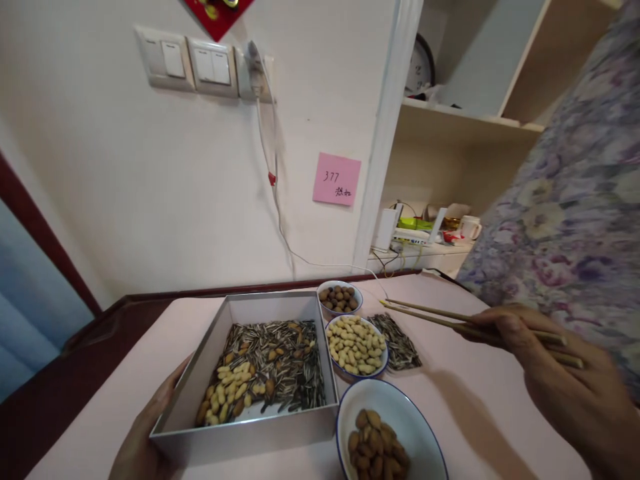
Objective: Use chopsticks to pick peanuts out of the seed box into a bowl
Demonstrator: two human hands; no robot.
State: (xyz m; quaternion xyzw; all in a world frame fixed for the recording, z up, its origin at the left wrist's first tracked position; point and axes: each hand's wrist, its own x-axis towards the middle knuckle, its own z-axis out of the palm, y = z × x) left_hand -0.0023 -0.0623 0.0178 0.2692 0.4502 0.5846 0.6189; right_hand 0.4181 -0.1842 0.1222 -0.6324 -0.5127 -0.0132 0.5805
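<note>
My left hand [150, 427] holds the near left corner of a grey square box [210, 373], its fingers pressed along the left wall. The box holds mixed sunflower seeds, peanuts and almonds. My right hand [560, 380], in a floral sleeve, grips a pair of wooden chopsticks [430, 313] whose tips hover above a pile of sunflower seeds [397, 343] on the table. Beside the box stand a bowl of peanuts [356, 345], a bowl of hazelnuts [339, 299] and a near bowl of almonds [385, 440].
The pink table [480, 413] has a dark wooden edge at the left and back. A white wall with switches, a cable [277, 200] and a pink note [337, 179] rises behind. Shelves with clutter stand at the back right.
</note>
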